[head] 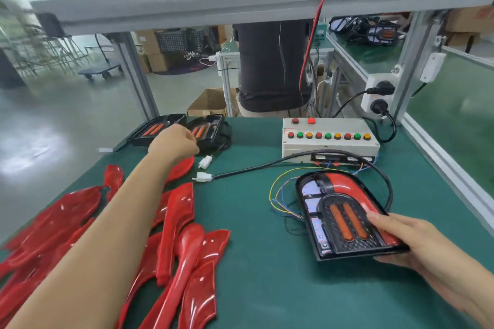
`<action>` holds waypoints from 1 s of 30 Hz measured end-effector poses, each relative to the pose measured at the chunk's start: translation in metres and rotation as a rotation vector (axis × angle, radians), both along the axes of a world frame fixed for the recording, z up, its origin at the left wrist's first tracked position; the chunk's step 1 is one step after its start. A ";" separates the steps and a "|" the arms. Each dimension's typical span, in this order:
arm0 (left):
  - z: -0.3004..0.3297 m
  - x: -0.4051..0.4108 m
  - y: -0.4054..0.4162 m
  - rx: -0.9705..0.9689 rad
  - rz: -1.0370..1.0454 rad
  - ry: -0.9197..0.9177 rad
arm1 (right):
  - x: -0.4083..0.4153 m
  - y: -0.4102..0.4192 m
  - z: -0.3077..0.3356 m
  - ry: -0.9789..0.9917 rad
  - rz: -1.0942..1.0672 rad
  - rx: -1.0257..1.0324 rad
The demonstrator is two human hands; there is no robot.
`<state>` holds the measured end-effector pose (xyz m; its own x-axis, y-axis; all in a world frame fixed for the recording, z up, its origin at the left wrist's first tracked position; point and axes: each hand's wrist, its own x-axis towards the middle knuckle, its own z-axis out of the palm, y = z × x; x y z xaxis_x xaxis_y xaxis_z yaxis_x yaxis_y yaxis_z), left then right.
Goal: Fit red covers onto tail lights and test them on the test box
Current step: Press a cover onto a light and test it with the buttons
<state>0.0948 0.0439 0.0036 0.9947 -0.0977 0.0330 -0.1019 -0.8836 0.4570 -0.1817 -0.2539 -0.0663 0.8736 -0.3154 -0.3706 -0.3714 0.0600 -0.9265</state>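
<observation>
Changeover step, by judgement: right hand (pixel 417 243) grips covered tail light (pixel 347 219) on tabletop (pixel 267 262) near test box (pixel 330 139); left hand (pixel 173 144), fingers curled, grasp unclear, reaches uncovered tail lights (pixel 179 131); next, lift one clear.

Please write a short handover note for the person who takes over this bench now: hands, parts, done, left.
Left hand reaches to the two uncovered tail lights at the far edge; its grip is unclear. Right hand holds a tail light with its red cover fitted. Loose red covers lie near left. Test box connector lies unplugged. Left: test this light, cover and test the others.
</observation>
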 end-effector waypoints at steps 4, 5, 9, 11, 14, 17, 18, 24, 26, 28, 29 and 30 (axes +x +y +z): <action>-0.022 0.014 0.024 -0.015 0.074 0.087 | -0.001 0.000 0.001 -0.003 0.008 0.008; -0.027 0.014 0.027 -0.018 0.081 0.103 | -0.001 0.000 0.001 -0.002 0.013 0.006; -0.045 0.012 0.027 0.119 0.051 0.144 | 0.000 -0.001 0.000 0.002 0.013 -0.007; -0.048 0.011 0.025 0.195 0.050 0.109 | 0.000 -0.001 0.000 0.007 0.018 -0.011; -0.048 0.011 0.023 0.257 0.054 0.074 | -0.001 0.000 0.002 0.005 0.030 -0.017; -0.047 0.011 0.022 0.298 0.037 0.066 | -0.001 0.000 0.004 0.010 0.030 -0.014; -0.044 0.010 0.023 0.308 0.028 0.056 | -0.001 0.000 0.005 0.014 0.033 -0.010; 0.014 -0.006 0.017 0.078 -0.017 -0.300 | 0.001 0.001 0.007 0.016 0.008 -0.011; 0.034 -0.018 0.005 -0.022 -0.065 -0.393 | 0.000 0.005 0.008 0.015 -0.001 -0.020; 0.047 -0.034 -0.014 -0.308 -0.194 -0.352 | -0.002 0.011 0.011 0.019 -0.011 -0.065; 0.052 -0.043 -0.024 -0.518 -0.269 -0.245 | -0.002 0.013 0.013 0.020 -0.022 -0.130; 0.054 -0.053 -0.036 -0.726 -0.337 -0.082 | -0.002 0.014 0.014 0.014 -0.045 -0.240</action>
